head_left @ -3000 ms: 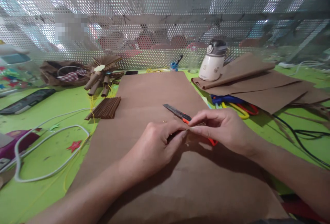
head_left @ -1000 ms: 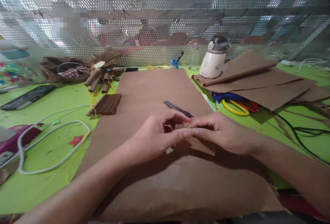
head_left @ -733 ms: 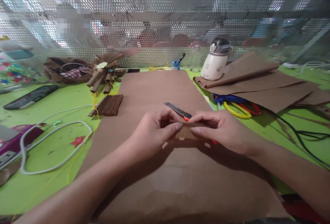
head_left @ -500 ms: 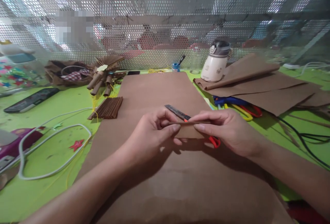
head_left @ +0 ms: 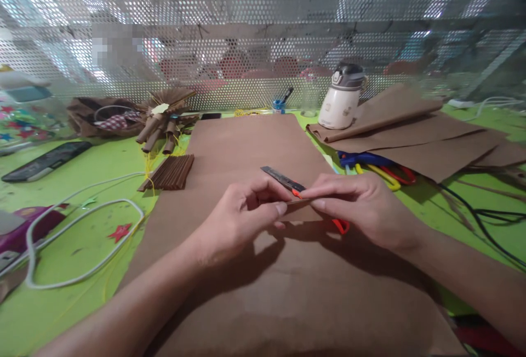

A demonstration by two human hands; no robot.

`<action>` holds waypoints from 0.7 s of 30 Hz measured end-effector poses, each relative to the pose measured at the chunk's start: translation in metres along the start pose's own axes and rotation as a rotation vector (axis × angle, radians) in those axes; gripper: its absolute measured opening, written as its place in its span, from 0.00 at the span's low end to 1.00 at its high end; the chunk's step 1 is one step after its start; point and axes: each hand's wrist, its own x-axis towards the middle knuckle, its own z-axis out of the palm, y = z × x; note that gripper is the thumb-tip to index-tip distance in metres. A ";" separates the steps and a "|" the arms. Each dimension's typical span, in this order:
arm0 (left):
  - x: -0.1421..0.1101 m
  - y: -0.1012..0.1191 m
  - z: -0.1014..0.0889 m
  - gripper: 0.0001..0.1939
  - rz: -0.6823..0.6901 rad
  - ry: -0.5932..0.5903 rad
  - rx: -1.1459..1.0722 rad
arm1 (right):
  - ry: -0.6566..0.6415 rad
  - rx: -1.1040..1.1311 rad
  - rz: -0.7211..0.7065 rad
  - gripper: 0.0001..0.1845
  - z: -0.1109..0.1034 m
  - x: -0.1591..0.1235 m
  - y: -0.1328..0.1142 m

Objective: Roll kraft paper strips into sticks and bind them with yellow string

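paper piece (head_left: 302, 212) between both hands (head_left: 242, 213), pinched by each

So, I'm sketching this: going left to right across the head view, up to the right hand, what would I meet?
Purple object, red star, ridged brown bundle, left hand, small brown paper piece, right hand.
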 end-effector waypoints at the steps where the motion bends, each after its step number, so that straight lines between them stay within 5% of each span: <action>1: 0.000 0.000 0.000 0.05 -0.003 0.004 0.032 | -0.001 -0.070 -0.053 0.10 0.002 -0.001 -0.001; 8: 0.005 -0.009 0.002 0.17 -0.202 -0.280 -0.027 | -0.022 -0.240 -0.297 0.16 0.008 -0.001 -0.003; 15: 0.005 -0.011 0.002 0.14 -0.207 -0.256 0.001 | 0.000 -0.253 -0.258 0.14 0.007 0.000 -0.003; 21: 0.003 -0.004 0.004 0.14 -0.155 -0.243 0.147 | -0.129 -0.179 -0.148 0.18 -0.002 -0.001 -0.002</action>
